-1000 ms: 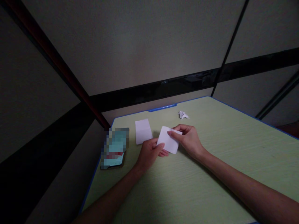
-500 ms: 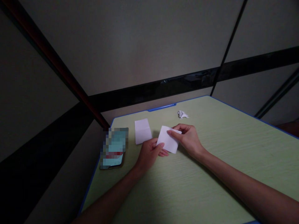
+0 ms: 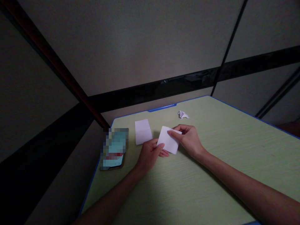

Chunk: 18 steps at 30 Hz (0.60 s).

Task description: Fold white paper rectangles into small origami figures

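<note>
Between my two hands, a small white piece of paper is held tilted just above the table. My left hand pinches its lower left corner, thumb on top and fingers beneath. From the right, my right hand grips the upper right edge, with the thumb lying flat on the paper and the fingertips hidden behind it. A second white sheet with a faint crease lies flat beyond my left hand. Past my right hand sits a small folded paper figure.
The light green table has a blue edge and a blue strip at its far side. A phone, its screen blurred out, lies at the left edge. Grey panels with a dark band rise behind the table.
</note>
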Each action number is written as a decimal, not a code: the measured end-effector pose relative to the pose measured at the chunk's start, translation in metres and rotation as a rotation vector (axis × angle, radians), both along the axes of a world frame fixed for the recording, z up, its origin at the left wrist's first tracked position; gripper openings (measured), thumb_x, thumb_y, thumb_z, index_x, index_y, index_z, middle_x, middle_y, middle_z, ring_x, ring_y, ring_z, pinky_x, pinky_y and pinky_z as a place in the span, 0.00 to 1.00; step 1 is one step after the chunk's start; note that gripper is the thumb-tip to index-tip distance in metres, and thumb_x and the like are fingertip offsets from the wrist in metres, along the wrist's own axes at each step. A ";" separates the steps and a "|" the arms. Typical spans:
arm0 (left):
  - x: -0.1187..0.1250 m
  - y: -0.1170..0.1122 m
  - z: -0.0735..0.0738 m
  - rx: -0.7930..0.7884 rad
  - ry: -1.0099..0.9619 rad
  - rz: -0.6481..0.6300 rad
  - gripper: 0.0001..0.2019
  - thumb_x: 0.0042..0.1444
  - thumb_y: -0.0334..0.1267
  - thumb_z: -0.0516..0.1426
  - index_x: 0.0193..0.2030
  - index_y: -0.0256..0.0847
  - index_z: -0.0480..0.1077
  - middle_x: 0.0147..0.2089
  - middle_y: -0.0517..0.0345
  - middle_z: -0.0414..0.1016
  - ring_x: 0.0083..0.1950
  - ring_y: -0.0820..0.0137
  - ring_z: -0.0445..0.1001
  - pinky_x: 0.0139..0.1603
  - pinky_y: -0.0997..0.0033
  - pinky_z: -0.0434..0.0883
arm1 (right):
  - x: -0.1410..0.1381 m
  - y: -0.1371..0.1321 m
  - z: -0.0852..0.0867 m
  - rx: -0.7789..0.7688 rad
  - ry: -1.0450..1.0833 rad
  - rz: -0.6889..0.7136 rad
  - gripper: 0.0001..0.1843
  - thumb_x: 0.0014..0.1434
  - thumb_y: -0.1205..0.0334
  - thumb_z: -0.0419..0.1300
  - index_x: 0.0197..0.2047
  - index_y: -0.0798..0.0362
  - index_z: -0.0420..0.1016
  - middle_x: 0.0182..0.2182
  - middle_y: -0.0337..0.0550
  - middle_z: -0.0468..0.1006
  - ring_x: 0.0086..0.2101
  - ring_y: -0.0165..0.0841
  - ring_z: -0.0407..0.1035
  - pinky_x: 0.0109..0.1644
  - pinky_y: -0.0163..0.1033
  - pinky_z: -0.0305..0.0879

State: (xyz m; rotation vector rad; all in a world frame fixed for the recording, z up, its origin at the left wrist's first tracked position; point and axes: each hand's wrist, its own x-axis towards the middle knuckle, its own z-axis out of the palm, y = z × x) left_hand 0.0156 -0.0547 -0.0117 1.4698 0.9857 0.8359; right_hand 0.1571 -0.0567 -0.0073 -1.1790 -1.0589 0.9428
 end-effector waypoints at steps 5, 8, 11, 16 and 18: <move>0.001 -0.001 0.001 -0.007 0.003 0.008 0.07 0.47 0.37 0.52 0.27 0.33 0.65 0.18 0.58 0.72 0.21 0.72 0.72 0.23 0.76 0.68 | 0.000 0.000 -0.001 0.004 -0.003 -0.006 0.11 0.37 0.61 0.63 0.16 0.58 0.66 0.14 0.36 0.67 0.16 0.23 0.57 0.18 0.30 0.52; 0.001 -0.001 0.002 -0.007 0.006 0.005 0.08 0.47 0.37 0.52 0.27 0.33 0.66 0.19 0.58 0.72 0.21 0.72 0.72 0.23 0.75 0.68 | 0.000 0.000 -0.001 0.001 -0.002 -0.005 0.11 0.37 0.61 0.63 0.16 0.59 0.67 0.15 0.36 0.67 0.16 0.23 0.57 0.18 0.29 0.52; 0.000 -0.001 0.001 -0.004 0.008 0.003 0.08 0.47 0.37 0.52 0.27 0.33 0.66 0.19 0.57 0.73 0.22 0.72 0.72 0.24 0.75 0.68 | -0.001 -0.001 0.000 -0.004 -0.005 -0.007 0.11 0.37 0.60 0.63 0.16 0.58 0.66 0.14 0.36 0.67 0.16 0.23 0.57 0.18 0.30 0.52; 0.000 0.000 -0.002 0.004 0.008 -0.002 0.09 0.48 0.38 0.51 0.29 0.32 0.66 0.19 0.57 0.73 0.22 0.71 0.72 0.24 0.75 0.68 | -0.001 -0.001 0.000 -0.007 -0.004 -0.010 0.11 0.37 0.60 0.63 0.16 0.58 0.66 0.15 0.36 0.67 0.16 0.23 0.57 0.18 0.30 0.52; 0.000 0.000 -0.002 0.005 0.003 -0.007 0.10 0.48 0.39 0.51 0.30 0.32 0.67 0.19 0.56 0.73 0.22 0.71 0.72 0.24 0.74 0.68 | -0.001 -0.001 0.000 -0.004 -0.004 -0.008 0.11 0.37 0.61 0.62 0.16 0.58 0.66 0.15 0.36 0.67 0.16 0.23 0.57 0.18 0.30 0.52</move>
